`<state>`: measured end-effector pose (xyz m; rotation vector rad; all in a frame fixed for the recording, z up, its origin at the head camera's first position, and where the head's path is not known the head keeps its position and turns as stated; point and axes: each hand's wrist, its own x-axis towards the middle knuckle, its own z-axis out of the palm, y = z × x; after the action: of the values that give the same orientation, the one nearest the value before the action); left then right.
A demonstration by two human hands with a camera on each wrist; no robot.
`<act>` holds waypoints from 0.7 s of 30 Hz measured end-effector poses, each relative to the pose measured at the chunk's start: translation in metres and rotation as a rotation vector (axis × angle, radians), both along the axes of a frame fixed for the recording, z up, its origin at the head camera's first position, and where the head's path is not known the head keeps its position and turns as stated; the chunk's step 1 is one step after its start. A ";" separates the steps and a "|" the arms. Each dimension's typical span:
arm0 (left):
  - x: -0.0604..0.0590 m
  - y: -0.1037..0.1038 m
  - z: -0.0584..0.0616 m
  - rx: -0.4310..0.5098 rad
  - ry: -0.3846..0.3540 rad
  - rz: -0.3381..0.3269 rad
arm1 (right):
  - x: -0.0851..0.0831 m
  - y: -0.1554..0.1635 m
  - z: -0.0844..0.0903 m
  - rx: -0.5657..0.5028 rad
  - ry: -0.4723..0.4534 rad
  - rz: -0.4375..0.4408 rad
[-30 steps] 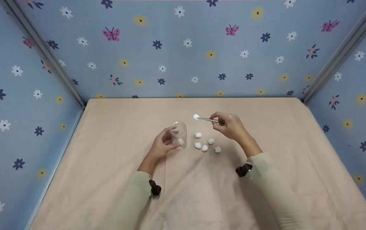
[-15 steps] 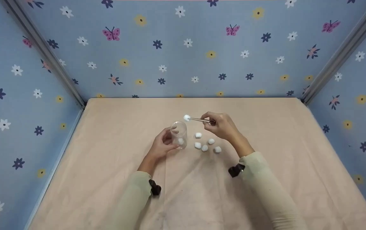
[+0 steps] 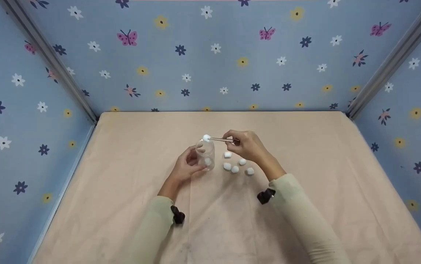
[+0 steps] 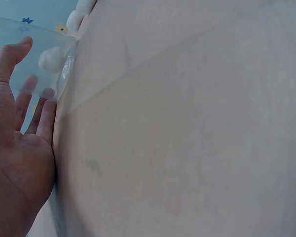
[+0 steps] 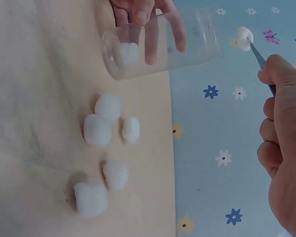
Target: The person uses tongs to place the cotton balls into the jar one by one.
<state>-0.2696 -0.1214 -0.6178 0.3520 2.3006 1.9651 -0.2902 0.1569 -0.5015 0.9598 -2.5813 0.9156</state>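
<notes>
While the left hand [image 3: 187,167] curls its fingers round the clear plastic cup [image 3: 206,156], which stands upright on the beige tabletop [image 3: 122,176] near the middle of the scene, the right hand [image 3: 247,146] pinches a pair of thin metal tweezers [image 3: 222,139] between thumb and fingers. That grip is pressed together on the tweezers, whose tips clamp a white cotton ball [image 3: 206,138] just above the cup's rim, at its far edge. One cotton ball already lies inside the cup [image 3: 207,161], low against its wall; the right wrist view shows it through the clear side, with the left fingers [image 5: 150,47] wrapped behind the cup. Five more loose cotton balls [image 3: 235,169] sit on the tabletop just to the right of the cup, between it and the right forearm: one farther off, three in a loose near row, and one between them. In the left wrist view the palm [image 4: 19,163] and fingers lie against the cup's wall, the ball inside [image 4: 52,59] showing white through it. Both arms wear pale green sleeves [image 3: 298,212] with dark wrist straps. Blue walls [image 3: 232,73] printed with flowers and butterflies enclose the tabletop on the left, far and right sides.
</notes>
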 end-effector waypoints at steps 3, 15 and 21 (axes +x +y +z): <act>0.001 0.000 0.001 0.001 -0.006 0.001 | 0.000 -0.002 0.000 0.001 0.008 0.012; 0.000 0.000 0.000 0.052 -0.017 -0.009 | -0.002 -0.004 -0.002 -0.003 -0.010 0.039; 0.001 0.000 0.000 0.040 -0.027 0.005 | -0.002 -0.003 -0.003 0.009 -0.029 0.035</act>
<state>-0.2688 -0.1209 -0.6180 0.3213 2.2507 2.0076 -0.2918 0.1540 -0.5050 1.0042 -2.6026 0.9341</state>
